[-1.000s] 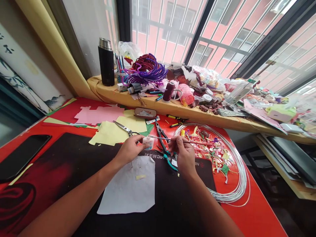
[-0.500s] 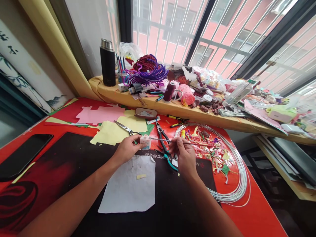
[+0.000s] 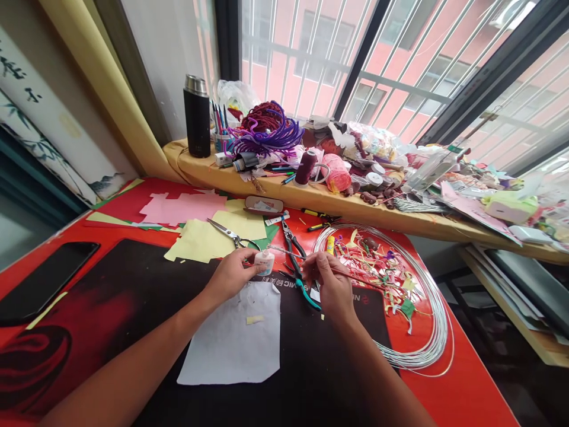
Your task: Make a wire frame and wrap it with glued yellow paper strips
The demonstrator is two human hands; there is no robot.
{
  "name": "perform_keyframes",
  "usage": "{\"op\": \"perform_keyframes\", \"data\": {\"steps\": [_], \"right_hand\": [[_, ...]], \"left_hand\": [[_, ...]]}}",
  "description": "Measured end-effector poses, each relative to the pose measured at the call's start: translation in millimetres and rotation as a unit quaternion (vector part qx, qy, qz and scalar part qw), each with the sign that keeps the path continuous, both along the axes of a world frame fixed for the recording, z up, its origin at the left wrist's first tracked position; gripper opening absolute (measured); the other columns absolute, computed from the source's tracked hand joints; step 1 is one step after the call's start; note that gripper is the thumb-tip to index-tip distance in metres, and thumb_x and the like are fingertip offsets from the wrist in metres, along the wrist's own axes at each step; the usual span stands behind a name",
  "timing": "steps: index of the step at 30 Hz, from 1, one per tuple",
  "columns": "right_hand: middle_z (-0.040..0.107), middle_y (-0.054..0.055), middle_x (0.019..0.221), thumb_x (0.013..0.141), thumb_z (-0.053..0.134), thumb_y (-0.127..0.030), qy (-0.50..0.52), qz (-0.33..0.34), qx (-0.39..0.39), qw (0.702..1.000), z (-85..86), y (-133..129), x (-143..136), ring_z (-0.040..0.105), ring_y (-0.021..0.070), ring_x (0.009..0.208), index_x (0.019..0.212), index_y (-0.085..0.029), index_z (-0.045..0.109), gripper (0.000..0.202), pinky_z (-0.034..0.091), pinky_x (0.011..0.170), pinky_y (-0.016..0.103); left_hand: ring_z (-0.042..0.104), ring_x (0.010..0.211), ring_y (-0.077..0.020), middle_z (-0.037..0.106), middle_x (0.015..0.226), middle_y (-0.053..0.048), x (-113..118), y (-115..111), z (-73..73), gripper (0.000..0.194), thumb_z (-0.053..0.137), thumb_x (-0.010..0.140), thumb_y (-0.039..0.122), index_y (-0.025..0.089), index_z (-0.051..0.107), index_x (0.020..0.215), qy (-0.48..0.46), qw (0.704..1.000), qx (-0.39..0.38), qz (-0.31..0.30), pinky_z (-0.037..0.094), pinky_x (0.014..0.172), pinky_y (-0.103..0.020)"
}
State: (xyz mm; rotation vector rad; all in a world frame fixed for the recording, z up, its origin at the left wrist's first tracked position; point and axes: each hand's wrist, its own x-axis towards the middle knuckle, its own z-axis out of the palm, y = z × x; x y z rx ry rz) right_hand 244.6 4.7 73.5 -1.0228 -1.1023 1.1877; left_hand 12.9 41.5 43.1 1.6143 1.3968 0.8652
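My left hand [image 3: 233,274] is closed around a small white bottle [image 3: 265,261] with a pale blue label, gripping its side. Pinched in my right hand [image 3: 329,281] is a thin paintbrush [image 3: 291,253] with a dark red handle. Its tip points left and sits just above the bottle's mouth; whether they touch I cannot tell. Below the bottle a sheet of white paper [image 3: 231,344] lies on the black mat [image 3: 320,362], with a small yellow paper strip [image 3: 255,319] on it. Pliers [image 3: 290,243] and teal-handled pliers [image 3: 307,295] lie between my hands.
Scissors [image 3: 229,231] rest on yellow paper [image 3: 191,240] behind my left hand. On the right a coil of silver wire [image 3: 438,332] surrounds colourful scraps [image 3: 377,267]. A phone [image 3: 48,281] lies at left. The back ledge [image 3: 275,198] carries a black flask [image 3: 197,118] and piled craft supplies.
The paintbrush tip has lifted a little and its handle end has dropped, so it slants more. The bottle has shifted slightly right and down and tilts a bit.
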Motion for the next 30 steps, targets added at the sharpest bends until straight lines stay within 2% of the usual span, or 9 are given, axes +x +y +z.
{"op": "perform_keyframes", "data": {"steps": [9, 14, 23, 30], "right_hand": [[0.066, 0.002, 0.064, 0.092, 0.069, -0.059, -0.027, 0.008, -0.020, 0.999, 3.3, -3.5, -3.5, 0.057, 0.0138, 0.053, 0.080, -0.019, 0.075, 0.042, 0.046, 0.047, 0.024], [0.066, 0.002, 0.064, 0.094, 0.068, -0.057, -0.057, 0.009, -0.008, 0.998, 4.9, -4.5, -3.1, 0.058, 0.0137, 0.053, 0.079, -0.019, 0.075, 0.041, 0.047, 0.048, 0.024], [0.066, 0.002, 0.062, 0.094, 0.067, -0.058, -0.055, -0.004, -0.010, 0.998, 1.0, -5.9, 1.5, 0.057, 0.0142, 0.052, 0.081, -0.019, 0.075, 0.041, 0.047, 0.049, 0.026], [0.070, 0.004, 0.072, 0.091, 0.071, -0.055, -0.044, 0.015, -0.008, 0.999, 4.9, -5.5, -3.2, 0.062, 0.0163, 0.057, 0.090, -0.021, 0.078, 0.034, 0.048, 0.048, 0.026]], "left_hand": [[0.069, 0.093, -0.0269, 0.079, 0.099, -0.004, -0.5, -1.3, 0.9, 0.036, 0.073, 0.078, 0.056, 0.024, 0.078, 0.092, 0.007, 1.000, 0.004, 0.004, 0.053, 0.083, -0.033], [0.069, 0.086, -0.0247, 0.077, 0.092, -0.003, -4.1, 1.3, 1.8, 0.033, 0.072, 0.077, 0.053, 0.024, 0.078, 0.091, 0.025, 1.000, 0.001, 0.015, 0.051, 0.078, -0.031], [0.070, 0.088, -0.0250, 0.079, 0.097, -0.003, -8.4, 2.7, -2.2, 0.032, 0.072, 0.077, 0.049, 0.023, 0.077, 0.095, 0.017, 1.000, -0.018, 0.017, 0.051, 0.076, -0.030], [0.069, 0.087, -0.0259, 0.078, 0.093, -0.002, -3.0, -1.2, -0.1, 0.027, 0.073, 0.077, 0.049, 0.025, 0.077, 0.089, 0.020, 1.000, -0.012, 0.009, 0.051, 0.074, -0.031]]}}
